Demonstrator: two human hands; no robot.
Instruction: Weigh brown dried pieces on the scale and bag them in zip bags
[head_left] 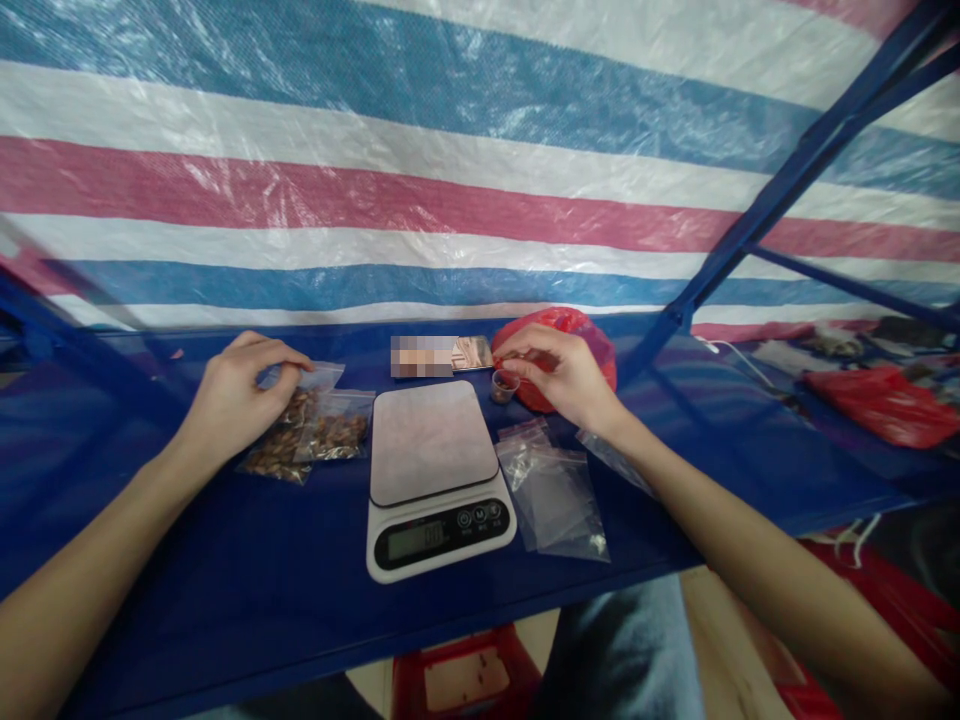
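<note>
My left hand [247, 395] rests over clear zip bags of brown pieces [334, 432], its thumb and forefinger loosely curved with a gap between them. Over the small clear cup [504, 387], my right hand [559, 368] is closed in a pinch; what lies between its fingertips is too small to make out. A little brown matter shows inside the cup. Behind that hand sits a red plastic bag [559, 322]. Between my hands stands a white kitchen scale [433, 445], its plate bare and its display dim. Flat zip bags [559, 495] lie to its right.
A phone [472, 353], partly blurred out, lies behind the scale on the blue tabletop [300, 560]. Striped plastic sheeting [420, 180] hangs behind. Blue metal bars [757, 215] rise at the right, with another red bag [885, 400] beyond. A red stool [465, 675] is below.
</note>
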